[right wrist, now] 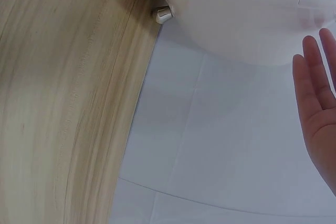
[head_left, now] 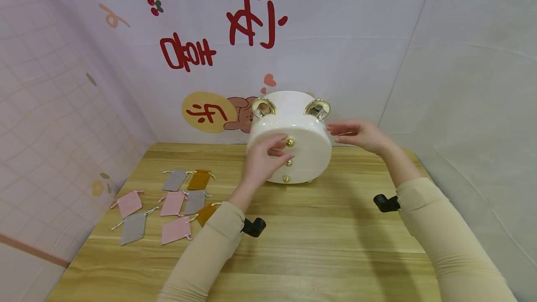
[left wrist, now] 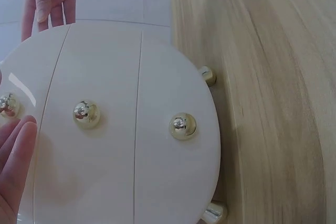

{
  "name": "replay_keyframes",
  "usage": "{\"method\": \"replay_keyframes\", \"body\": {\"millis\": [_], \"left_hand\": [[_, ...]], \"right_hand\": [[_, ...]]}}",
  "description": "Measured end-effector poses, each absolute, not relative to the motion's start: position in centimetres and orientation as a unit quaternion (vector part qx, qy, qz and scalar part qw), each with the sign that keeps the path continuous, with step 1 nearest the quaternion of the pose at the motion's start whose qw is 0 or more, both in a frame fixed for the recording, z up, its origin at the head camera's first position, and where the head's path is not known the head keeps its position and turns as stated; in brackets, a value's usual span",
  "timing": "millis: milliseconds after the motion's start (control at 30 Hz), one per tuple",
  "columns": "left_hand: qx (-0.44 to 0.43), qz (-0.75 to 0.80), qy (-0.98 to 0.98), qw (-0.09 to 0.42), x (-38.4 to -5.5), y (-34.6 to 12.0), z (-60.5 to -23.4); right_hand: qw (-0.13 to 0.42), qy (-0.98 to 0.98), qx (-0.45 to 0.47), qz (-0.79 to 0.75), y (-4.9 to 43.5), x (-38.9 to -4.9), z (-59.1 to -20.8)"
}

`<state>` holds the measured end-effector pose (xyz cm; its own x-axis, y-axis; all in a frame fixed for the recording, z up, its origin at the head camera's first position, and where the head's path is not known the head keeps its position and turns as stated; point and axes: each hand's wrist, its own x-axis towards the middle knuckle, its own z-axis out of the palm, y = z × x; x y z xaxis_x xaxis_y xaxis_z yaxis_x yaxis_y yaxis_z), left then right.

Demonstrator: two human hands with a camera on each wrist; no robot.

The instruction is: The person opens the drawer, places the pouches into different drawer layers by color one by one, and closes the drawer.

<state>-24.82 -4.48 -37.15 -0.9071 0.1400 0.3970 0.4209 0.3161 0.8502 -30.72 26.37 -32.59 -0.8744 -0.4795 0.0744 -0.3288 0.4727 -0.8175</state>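
carefully, then: your left grip (head_left: 265, 156) looks released, thumb and fingers parted beside the topmost of three round, shiny gold knobs (left wrist: 86, 114) on the front of the glossy white drum-shaped box (head_left: 312, 155). your right grip (head_left: 361, 136) is released too, fingers stretched out beside the box's right side; whether the fingertips touch it, you cannot tell from these views. the box stands at the centre of the frame, on small gold feet (left wrist: 208, 76), near the back edge of the pale wood-grain worktop (head_left: 327, 232).

pull a knob without bracing the body and the whole box could slide toward you or tip, because the feet are small and nothing visibly anchors it. push too hard from the right and it could skid toward the left of the frame. a knob that smooth could also slip out of a fingertip pinch. seams cut the front into bands with one knob each, so a slanted pull might jam whatever moves there.

mind your beige left sleeve (head_left: 209, 246) as well: it partly hides the mustard drawstring pouch (head_left: 205, 213) at lower left, and a dropped forearm could sweep that one into the pink fabric pouches (head_left: 172, 203) and grey fabric pouches (head_left: 134, 227) near it.
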Motion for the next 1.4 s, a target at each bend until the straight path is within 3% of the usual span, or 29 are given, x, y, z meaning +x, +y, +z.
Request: {"method": "replay_keyframes", "body": {"millis": [733,1133,1400], "left_hand": [[-0.145,-0.596,-0.768,0.181,-25.3,-2.6,-37.9],[-0.124,-0.589,-0.766,0.226,-25.5,-1.7,-38.2],[-0.118,-0.585,-0.765,0.242,-25.6,-1.3,-38.4]], "right_hand": [[0.024,0.842,-0.250,-0.478,24.8,-31.5,-33.2],[0.036,0.832,-0.246,-0.497,24.6,-31.4,-33.4],[0.015,0.839,-0.231,-0.493,24.4,-31.5,-33.7]]}}
